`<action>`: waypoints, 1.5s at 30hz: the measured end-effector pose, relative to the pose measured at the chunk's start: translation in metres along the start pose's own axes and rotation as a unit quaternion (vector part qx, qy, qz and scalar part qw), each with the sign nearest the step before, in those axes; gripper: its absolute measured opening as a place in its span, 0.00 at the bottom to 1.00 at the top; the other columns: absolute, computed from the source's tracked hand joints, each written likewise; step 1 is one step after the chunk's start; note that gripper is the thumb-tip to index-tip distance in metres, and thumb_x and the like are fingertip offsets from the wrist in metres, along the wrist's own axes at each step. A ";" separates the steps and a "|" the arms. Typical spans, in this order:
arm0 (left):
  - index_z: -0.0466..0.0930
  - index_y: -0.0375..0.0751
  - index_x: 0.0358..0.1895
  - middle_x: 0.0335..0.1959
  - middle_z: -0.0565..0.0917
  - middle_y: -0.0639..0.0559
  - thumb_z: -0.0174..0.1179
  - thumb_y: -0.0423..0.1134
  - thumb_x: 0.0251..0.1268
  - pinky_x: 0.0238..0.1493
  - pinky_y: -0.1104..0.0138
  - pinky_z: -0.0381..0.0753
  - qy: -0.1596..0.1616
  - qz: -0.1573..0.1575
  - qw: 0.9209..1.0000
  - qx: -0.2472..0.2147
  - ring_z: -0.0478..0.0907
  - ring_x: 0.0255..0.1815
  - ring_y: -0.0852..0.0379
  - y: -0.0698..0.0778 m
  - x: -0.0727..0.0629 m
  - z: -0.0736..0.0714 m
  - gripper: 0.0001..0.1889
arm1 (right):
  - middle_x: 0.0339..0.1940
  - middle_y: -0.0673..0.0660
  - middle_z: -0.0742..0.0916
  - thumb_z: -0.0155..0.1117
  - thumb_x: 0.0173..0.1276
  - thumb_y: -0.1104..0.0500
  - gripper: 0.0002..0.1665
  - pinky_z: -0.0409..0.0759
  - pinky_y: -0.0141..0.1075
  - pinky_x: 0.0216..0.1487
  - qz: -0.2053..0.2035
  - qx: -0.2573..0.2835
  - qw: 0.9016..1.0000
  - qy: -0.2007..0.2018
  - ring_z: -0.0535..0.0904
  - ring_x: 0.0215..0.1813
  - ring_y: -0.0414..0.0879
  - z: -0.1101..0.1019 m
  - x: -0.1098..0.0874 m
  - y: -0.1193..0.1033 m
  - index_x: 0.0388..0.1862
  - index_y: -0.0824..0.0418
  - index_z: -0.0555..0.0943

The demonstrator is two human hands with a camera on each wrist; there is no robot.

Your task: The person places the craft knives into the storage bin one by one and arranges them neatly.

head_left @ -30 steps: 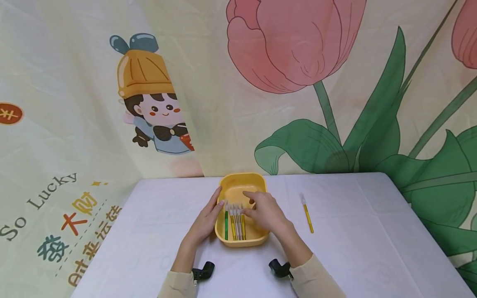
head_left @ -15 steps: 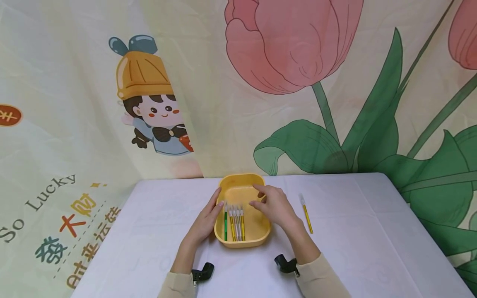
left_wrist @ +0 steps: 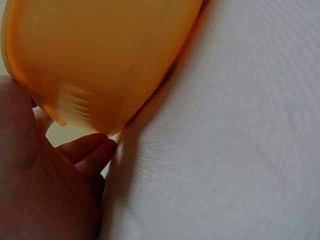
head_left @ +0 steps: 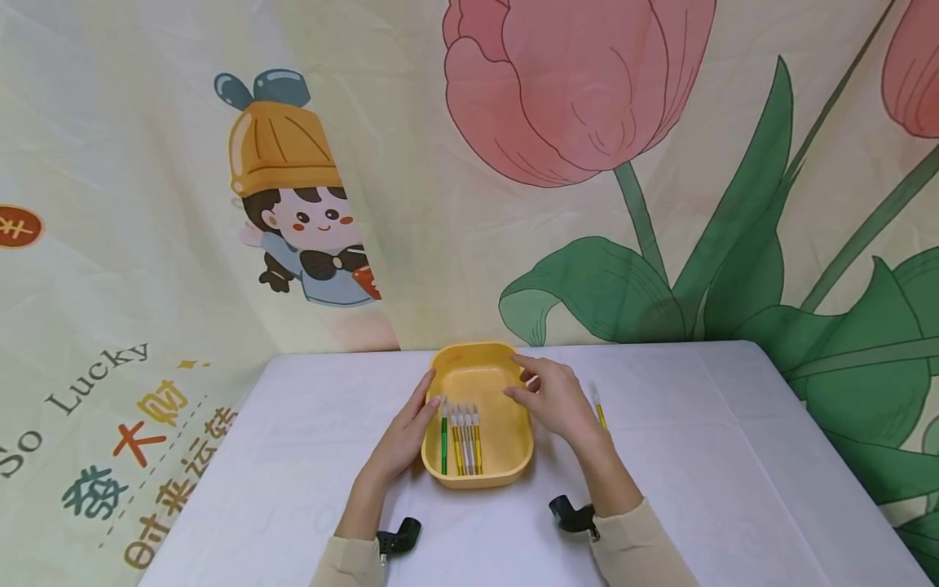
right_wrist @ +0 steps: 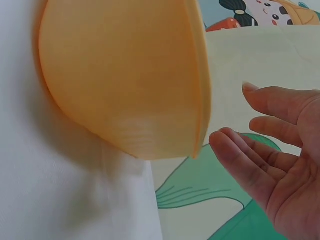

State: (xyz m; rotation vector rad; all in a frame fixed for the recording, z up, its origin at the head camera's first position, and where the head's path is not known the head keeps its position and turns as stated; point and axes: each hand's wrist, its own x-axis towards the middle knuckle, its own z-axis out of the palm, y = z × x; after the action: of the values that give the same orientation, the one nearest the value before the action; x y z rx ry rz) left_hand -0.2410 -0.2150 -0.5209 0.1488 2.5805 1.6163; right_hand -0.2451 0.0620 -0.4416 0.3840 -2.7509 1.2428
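A yellow plastic tray (head_left: 506, 456) stands before me on the table. In its left part lie several slim pen-like sticks (head_left: 478, 444) with yellow or greyish barrels and pale tips, side by side. A green stick (head_left: 443, 447) of the same shape lies left of them. My left hand (head_left: 399, 436) holds the tray's left side, thumb at the rim and fingers along the outer wall (left_wrist: 75, 105). Over the right rim hovers my right hand (head_left: 557, 399), holding nothing, its fingers relaxed and apart. The right wrist view shows its fingertips (right_wrist: 220, 142) beside the rim.
Another yellow stick (head_left: 598, 412) lies on the white table cover (head_left: 704, 456) to the right, partly hidden by my right hand. Behind the table's far edge hangs a printed cloth (head_left: 411, 204). Black wrist cameras (head_left: 575, 518) sit on both forearms.
My right hand has moved right, from over the sticks to the tray's right rim, and now covers part of the stick outside. The left hand stays on the tray.
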 end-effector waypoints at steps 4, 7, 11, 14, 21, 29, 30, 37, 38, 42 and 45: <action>0.47 0.72 0.84 0.86 0.51 0.65 0.42 0.56 0.86 0.86 0.45 0.42 0.000 0.000 1.000 -0.001 0.43 0.88 0.52 -0.001 0.000 0.000 0.30 | 0.46 0.56 0.89 0.78 0.66 0.54 0.36 0.86 0.33 0.37 0.010 0.007 1.000 0.001 0.83 0.43 0.45 -0.006 0.000 0.004 0.72 0.54 0.79; 0.47 0.72 0.84 0.86 0.51 0.66 0.42 0.56 0.86 0.86 0.46 0.42 0.001 0.004 1.000 -0.002 0.43 0.88 0.53 -0.001 0.000 0.000 0.30 | 0.47 0.56 0.89 0.78 0.66 0.53 0.36 0.86 0.34 0.38 0.015 0.011 1.000 0.003 0.83 0.44 0.46 -0.011 0.000 0.008 0.72 0.53 0.79; 0.48 0.71 0.84 0.86 0.51 0.65 0.42 0.56 0.86 0.86 0.46 0.42 0.001 0.008 1.000 -0.003 0.43 0.88 0.54 -0.001 0.001 0.000 0.30 | 0.48 0.57 0.89 0.77 0.67 0.53 0.35 0.86 0.35 0.39 0.014 0.008 1.000 0.005 0.84 0.44 0.47 -0.016 0.001 0.014 0.72 0.53 0.79; 0.47 0.71 0.84 0.86 0.51 0.64 0.42 0.56 0.86 0.86 0.46 0.42 0.000 0.009 1.000 -0.003 0.43 0.88 0.53 -0.001 0.001 0.001 0.30 | 0.48 0.58 0.89 0.77 0.67 0.52 0.35 0.86 0.36 0.40 0.016 0.006 1.000 0.005 0.84 0.44 0.48 -0.019 0.002 0.018 0.73 0.53 0.79; 0.48 0.72 0.84 0.86 0.51 0.64 0.43 0.58 0.85 0.86 0.46 0.43 0.003 0.001 1.000 -0.002 0.43 0.88 0.53 -0.001 0.001 0.001 0.30 | 0.50 0.58 0.89 0.77 0.68 0.53 0.35 0.87 0.37 0.41 0.030 0.010 0.999 0.005 0.83 0.46 0.48 -0.022 0.003 0.024 0.73 0.52 0.78; 0.47 0.73 0.84 0.86 0.51 0.64 0.43 0.58 0.85 0.86 0.45 0.42 0.000 -0.002 1.000 0.001 0.43 0.88 0.52 -0.002 0.002 0.001 0.31 | 0.51 0.60 0.89 0.76 0.68 0.52 0.36 0.87 0.37 0.42 0.032 0.011 0.999 0.004 0.84 0.46 0.49 -0.025 0.003 0.027 0.74 0.53 0.78; 0.46 0.73 0.84 0.86 0.51 0.64 0.43 0.58 0.85 0.86 0.45 0.42 0.000 -0.002 1.000 0.002 0.43 0.88 0.52 -0.003 0.002 0.001 0.31 | 0.51 0.60 0.89 0.76 0.68 0.52 0.36 0.87 0.37 0.42 0.032 0.012 0.999 0.005 0.84 0.46 0.49 -0.026 0.003 0.028 0.74 0.52 0.78; 0.47 0.73 0.84 0.86 0.51 0.65 0.42 0.59 0.85 0.86 0.46 0.43 -0.001 -0.006 1.000 0.003 0.43 0.88 0.53 0.002 0.000 0.000 0.31 | 0.50 0.59 0.89 0.77 0.68 0.51 0.36 0.87 0.38 0.42 0.035 0.013 0.999 0.010 0.84 0.46 0.49 -0.029 0.003 0.032 0.74 0.54 0.78; 0.47 0.73 0.84 0.86 0.51 0.65 0.42 0.60 0.84 0.86 0.46 0.43 -0.001 -0.006 1.000 0.003 0.43 0.88 0.53 0.002 0.000 0.000 0.31 | 0.50 0.58 0.89 0.77 0.67 0.51 0.36 0.88 0.38 0.42 0.035 0.013 0.999 0.011 0.84 0.46 0.49 -0.029 0.003 0.032 0.73 0.54 0.78; 0.46 0.74 0.84 0.86 0.51 0.65 0.42 0.59 0.85 0.86 0.46 0.43 -0.001 -0.006 1.000 0.002 0.43 0.88 0.53 0.003 0.000 0.000 0.30 | 0.51 0.60 0.89 0.76 0.68 0.51 0.36 0.88 0.39 0.43 0.036 0.013 0.999 0.012 0.85 0.47 0.50 -0.031 0.002 0.034 0.73 0.54 0.78; 0.46 0.73 0.84 0.86 0.50 0.65 0.42 0.58 0.85 0.86 0.46 0.42 -0.001 -0.004 1.000 0.000 0.43 0.88 0.53 0.001 0.000 0.001 0.30 | 0.50 0.59 0.89 0.76 0.68 0.51 0.36 0.88 0.39 0.43 0.040 0.015 0.999 0.013 0.84 0.47 0.50 -0.033 0.002 0.036 0.74 0.54 0.77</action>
State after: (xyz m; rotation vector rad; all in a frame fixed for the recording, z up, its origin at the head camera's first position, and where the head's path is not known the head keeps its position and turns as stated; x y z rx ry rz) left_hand -0.2413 -0.2139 -0.5206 0.1403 2.5773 1.6116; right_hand -0.2571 0.1090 -0.4453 0.2596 -2.7543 1.3001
